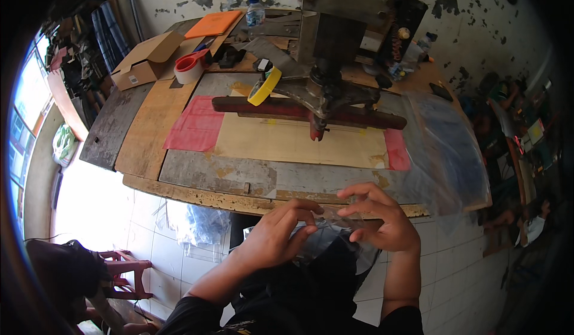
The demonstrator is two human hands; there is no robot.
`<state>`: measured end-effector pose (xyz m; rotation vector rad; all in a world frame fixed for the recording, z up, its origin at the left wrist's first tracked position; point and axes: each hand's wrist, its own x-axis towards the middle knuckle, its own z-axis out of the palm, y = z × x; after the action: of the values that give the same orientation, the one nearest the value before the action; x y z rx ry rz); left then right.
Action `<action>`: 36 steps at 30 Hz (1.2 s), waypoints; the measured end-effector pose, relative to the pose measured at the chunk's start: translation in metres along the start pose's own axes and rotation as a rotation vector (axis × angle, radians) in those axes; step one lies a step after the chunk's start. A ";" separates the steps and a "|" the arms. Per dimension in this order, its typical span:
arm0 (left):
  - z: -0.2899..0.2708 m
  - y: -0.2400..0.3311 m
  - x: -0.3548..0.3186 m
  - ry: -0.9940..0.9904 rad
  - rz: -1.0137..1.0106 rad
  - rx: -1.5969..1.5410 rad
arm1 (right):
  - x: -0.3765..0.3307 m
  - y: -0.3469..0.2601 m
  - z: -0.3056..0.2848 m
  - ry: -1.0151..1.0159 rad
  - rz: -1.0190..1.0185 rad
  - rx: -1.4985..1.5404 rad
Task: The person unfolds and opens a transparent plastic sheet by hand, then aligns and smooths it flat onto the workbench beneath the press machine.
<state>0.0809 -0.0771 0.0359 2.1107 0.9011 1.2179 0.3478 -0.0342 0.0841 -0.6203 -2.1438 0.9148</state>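
Just off the table's front edge, a clear plastic sheet (338,220) stretches between my hands above my lap. My left hand (280,232) is closed, its curled fingertips pinching the sheet's left side. My right hand (382,220) curves round the right side, its fingers bent and thumb below. Exactly where the right fingertips grip is hard to see through the shiny film. More clear plastic (320,242) lies on my dark clothing beneath the hands.
A heavy press (323,81) with a red-edged bar stands over a cream board (299,146) on the table. Yellow tape (265,87) hangs at the bar. Clear sheets (445,146) cover the table's right side; a cardboard box (143,63) sits left. Another person sits lower left, near a red stool (128,269).
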 end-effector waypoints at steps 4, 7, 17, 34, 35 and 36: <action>-0.002 0.002 0.002 -0.018 -0.014 -0.006 | -0.004 0.003 -0.002 -0.051 0.043 0.010; -0.002 0.001 0.002 -0.028 -0.022 -0.022 | -0.002 0.000 -0.002 -0.057 0.094 0.030; 0.003 -0.001 0.006 0.037 0.033 -0.027 | 0.004 -0.006 0.001 -0.080 0.118 0.014; 0.016 0.006 0.005 0.170 0.044 0.113 | 0.012 -0.021 0.004 -0.082 0.023 -0.205; 0.016 0.006 0.006 0.192 0.077 0.132 | 0.013 -0.020 0.005 -0.077 -0.002 -0.241; 0.016 0.006 0.006 0.190 0.077 0.132 | 0.012 -0.019 0.006 -0.073 -0.026 -0.276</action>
<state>0.0989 -0.0782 0.0360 2.1771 1.0159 1.4549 0.3328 -0.0407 0.1011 -0.7006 -2.3599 0.6396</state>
